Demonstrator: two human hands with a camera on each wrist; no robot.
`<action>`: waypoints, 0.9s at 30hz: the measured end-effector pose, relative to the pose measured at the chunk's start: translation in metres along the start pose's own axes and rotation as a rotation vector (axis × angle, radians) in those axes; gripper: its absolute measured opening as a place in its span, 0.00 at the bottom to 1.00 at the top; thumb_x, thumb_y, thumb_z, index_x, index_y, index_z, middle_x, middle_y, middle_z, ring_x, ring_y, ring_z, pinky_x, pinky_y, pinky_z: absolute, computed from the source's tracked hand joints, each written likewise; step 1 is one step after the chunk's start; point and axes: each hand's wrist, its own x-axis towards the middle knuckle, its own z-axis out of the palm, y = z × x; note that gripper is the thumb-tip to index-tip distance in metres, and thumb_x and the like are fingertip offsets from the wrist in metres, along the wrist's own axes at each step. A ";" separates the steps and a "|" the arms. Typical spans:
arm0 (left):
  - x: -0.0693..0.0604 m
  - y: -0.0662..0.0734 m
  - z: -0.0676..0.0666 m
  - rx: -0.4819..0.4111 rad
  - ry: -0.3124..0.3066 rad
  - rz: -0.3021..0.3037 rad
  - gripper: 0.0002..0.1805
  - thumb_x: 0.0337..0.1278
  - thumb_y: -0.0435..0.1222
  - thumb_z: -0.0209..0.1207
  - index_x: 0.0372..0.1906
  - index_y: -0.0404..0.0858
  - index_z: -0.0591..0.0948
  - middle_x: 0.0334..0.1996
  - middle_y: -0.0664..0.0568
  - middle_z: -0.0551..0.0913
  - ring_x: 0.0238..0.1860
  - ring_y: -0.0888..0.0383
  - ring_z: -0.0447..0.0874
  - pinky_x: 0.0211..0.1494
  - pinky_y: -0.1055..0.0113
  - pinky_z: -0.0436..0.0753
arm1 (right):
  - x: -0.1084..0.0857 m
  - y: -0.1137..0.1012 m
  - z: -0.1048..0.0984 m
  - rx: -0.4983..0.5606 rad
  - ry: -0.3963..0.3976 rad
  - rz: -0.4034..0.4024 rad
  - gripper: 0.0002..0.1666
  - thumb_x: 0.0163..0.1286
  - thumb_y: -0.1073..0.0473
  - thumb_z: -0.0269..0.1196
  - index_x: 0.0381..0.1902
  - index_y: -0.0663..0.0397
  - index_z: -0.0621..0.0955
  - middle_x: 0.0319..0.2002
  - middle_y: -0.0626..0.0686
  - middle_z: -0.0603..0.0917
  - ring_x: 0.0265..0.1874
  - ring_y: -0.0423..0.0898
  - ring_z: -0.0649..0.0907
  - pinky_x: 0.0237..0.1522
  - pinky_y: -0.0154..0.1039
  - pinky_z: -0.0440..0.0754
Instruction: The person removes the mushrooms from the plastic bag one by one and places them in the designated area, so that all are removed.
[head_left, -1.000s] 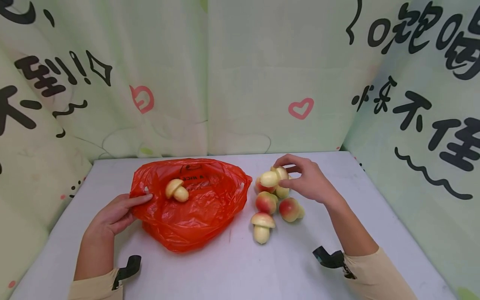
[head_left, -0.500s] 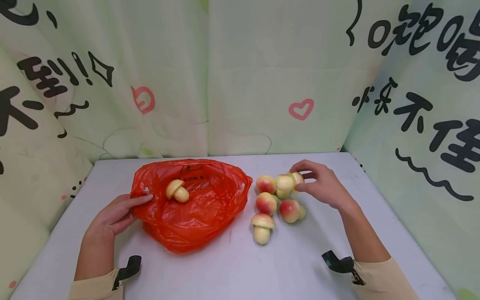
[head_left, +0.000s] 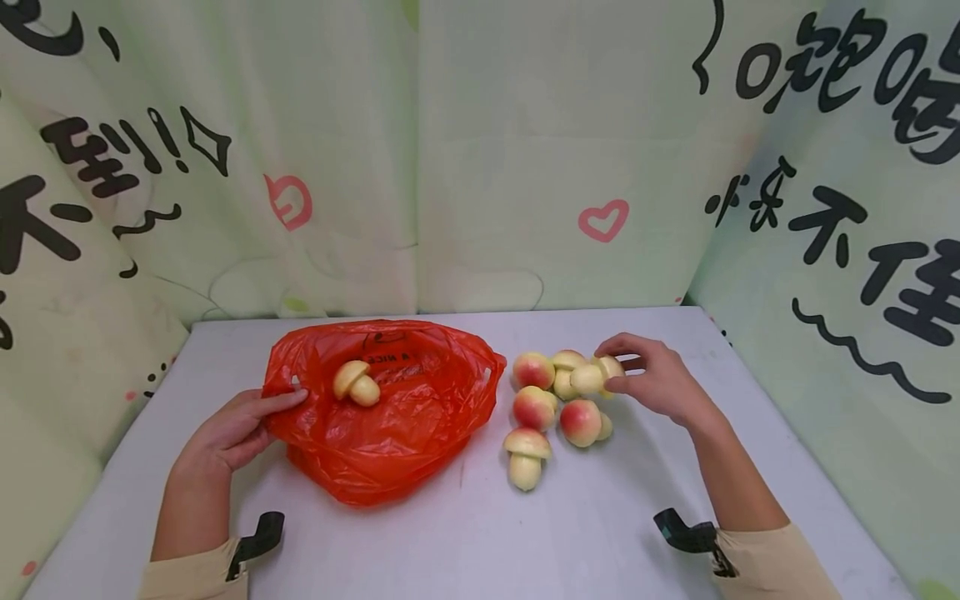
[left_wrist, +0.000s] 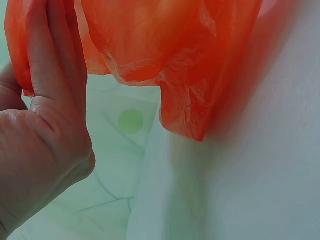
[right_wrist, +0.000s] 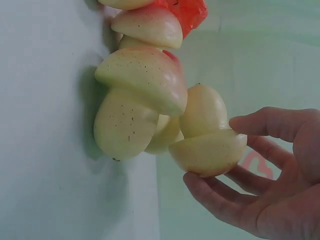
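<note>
On the left of the table, my left hand (head_left: 228,433) pinches the side edge of a red plastic bag (head_left: 390,458), thumb on the near face. A pale toy mushroom (head_left: 357,383) shows against the bag's red film, in its mouth. My right hand (head_left: 656,379) holds another pale toy mushroom (right_wrist: 207,150) by its cap between thumb and fingertips, at the back right of a cluster. In the right wrist view, its stem points away from the palm. Close beside it lie several red-capped mushrooms (head_left: 581,422), and one pale mushroom (head_left: 566,371) is partly hidden behind the held one.
Nearest the front of the cluster, a mushroom (head_left: 527,458) lies with its stem toward me. The white table (head_left: 465,550) ends at a printed curtain (head_left: 487,167) behind and on both sides. Black wrist-camera mounts (head_left: 258,537) stick out from both sleeves.
My right hand has moved right and slightly toward me with the pale mushroom, from above the cluster to its right side. The left hand and the bag have stayed nearly still.
</note>
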 end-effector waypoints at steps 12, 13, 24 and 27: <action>0.001 -0.002 -0.001 0.000 0.003 0.001 0.31 0.71 0.43 0.65 0.70 0.43 0.63 0.50 0.62 0.85 0.52 0.62 0.85 0.59 0.66 0.87 | 0.000 0.018 0.000 -0.027 -0.005 0.057 0.20 0.69 0.62 0.68 0.58 0.53 0.82 0.59 0.61 0.83 0.57 0.63 0.83 0.53 0.53 0.88; 0.001 -0.001 -0.001 -0.002 0.002 0.001 0.31 0.71 0.43 0.65 0.70 0.43 0.63 0.50 0.62 0.85 0.52 0.62 0.85 0.59 0.66 0.87 | 0.001 0.019 0.000 -0.029 -0.006 0.062 0.20 0.69 0.62 0.68 0.58 0.54 0.82 0.59 0.61 0.83 0.57 0.63 0.83 0.52 0.53 0.88; 0.000 -0.002 -0.001 0.030 -0.013 0.023 0.30 0.72 0.42 0.64 0.69 0.40 0.64 0.48 0.62 0.85 0.51 0.63 0.85 0.58 0.68 0.87 | 0.004 0.033 0.007 -0.042 -0.011 0.110 0.19 0.68 0.63 0.66 0.57 0.55 0.83 0.60 0.63 0.82 0.56 0.64 0.83 0.50 0.48 0.87; 0.000 -0.002 -0.001 0.028 -0.013 0.019 0.30 0.72 0.42 0.64 0.69 0.40 0.63 0.49 0.62 0.85 0.51 0.62 0.85 0.59 0.67 0.87 | 0.005 0.035 0.009 -0.038 -0.018 0.123 0.20 0.69 0.63 0.66 0.59 0.55 0.83 0.61 0.64 0.82 0.56 0.65 0.83 0.50 0.49 0.87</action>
